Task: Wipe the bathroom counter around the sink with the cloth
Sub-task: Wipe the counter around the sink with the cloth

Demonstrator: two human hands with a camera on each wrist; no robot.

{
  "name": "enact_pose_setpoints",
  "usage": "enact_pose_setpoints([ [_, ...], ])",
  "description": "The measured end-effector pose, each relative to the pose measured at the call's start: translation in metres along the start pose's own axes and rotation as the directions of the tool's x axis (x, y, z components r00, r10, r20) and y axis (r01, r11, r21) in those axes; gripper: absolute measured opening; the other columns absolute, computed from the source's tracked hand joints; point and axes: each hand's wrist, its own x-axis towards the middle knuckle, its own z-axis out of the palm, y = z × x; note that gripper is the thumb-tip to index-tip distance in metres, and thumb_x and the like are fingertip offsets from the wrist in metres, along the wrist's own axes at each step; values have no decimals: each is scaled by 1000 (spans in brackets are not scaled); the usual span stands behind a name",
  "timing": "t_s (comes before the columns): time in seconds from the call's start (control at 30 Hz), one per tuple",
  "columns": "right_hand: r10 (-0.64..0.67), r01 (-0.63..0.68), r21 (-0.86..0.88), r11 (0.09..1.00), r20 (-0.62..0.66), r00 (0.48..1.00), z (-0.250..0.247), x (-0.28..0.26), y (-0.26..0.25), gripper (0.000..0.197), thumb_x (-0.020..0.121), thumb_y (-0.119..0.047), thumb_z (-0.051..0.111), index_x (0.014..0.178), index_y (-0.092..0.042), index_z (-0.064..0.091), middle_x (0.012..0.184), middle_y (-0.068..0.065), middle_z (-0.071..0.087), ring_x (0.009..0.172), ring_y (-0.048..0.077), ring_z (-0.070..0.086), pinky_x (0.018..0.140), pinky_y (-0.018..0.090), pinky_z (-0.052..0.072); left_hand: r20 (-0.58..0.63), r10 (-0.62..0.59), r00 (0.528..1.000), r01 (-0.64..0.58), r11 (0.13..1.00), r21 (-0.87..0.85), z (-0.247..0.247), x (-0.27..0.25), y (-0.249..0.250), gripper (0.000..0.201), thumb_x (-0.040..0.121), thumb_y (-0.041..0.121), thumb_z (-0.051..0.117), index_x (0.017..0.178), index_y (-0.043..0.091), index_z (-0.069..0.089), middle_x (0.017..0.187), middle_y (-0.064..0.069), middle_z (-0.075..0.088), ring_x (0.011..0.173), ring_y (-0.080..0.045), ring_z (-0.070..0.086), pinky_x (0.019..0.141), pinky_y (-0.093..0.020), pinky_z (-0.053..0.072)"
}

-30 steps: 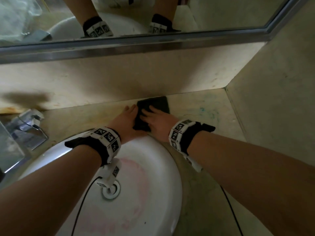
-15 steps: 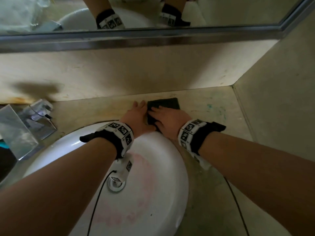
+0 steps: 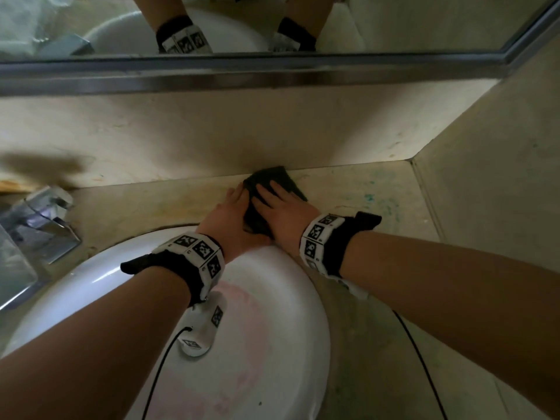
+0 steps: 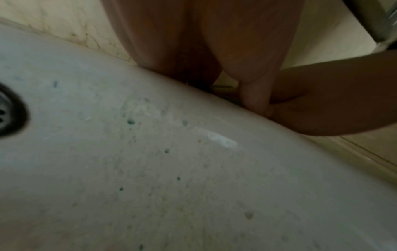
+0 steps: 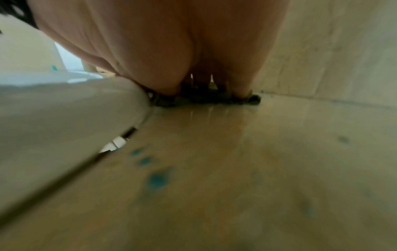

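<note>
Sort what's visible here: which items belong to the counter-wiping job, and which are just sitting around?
Part of the job:
- dark cloth
- left hand, flat beside the cloth
- right hand, pressing the cloth
- counter with teal stains
- sink

Just there:
- faucet
- mirror
- drain
</note>
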Motion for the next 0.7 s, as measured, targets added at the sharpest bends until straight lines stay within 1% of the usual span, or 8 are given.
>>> enact_pose_setpoints([
  [0.1,-24,25,-50,998,11,1000,-7,11,14,72,94,-52,40,152,-24,7,160,0,-3,147,26,-1,118,47,14,-3,-14,1000,14,1000,10,1,1,0,116,72,60,68,152,17,-4,160,1,-6,147,-16,-1,120,-34,14],
  [0.23,-10,10,-7,1000,3,1000,-10,8,28,67,98,-40,38,152,-25,2,160,-2,-4,147,21,0,118,46,12,39,-19,999,15,995,94,0,2,9,108,78,53,65,151,15,-5,160,0,-9,147,-20,-5,120,-38,13],
  [0.33,43,-43,36,998,-2,999,-11,-4,45,66,98,-31,37,152,-23,0,160,-1,-3,147,21,2,118,46,12,66,-36,997,25,987,160,-1,3,14,103,80,52,63,152,14,0,160,0,-9,147,-22,-6,119,-42,14],
  [0.53,169,-168,88,982,2,986,-8,-22,78,65,98,-27,37,152,-21,0,160,-1,0,146,22,5,118,45,13,80,-55,995,39,982,187,0,3,15,99,82,53,61,152,14,3,160,1,-11,147,-21,-8,119,-45,13],
  [0.63,263,-261,88,961,-6,965,-5,-34,92,65,99,-23,37,152,-18,1,160,1,2,146,24,6,119,39,10,67,-59,996,45,981,188,2,2,16,99,82,53,61,152,14,3,160,2,-11,147,-21,-8,119,-44,13],
  [0.7,360,-358,78,930,-13,933,-5,-43,105,66,97,-20,39,152,-14,3,160,5,4,146,27,7,120,35,6,56,-61,997,50,983,179,3,1,16,98,82,52,61,152,14,3,160,2,-10,147,-21,-7,119,-44,12],
])
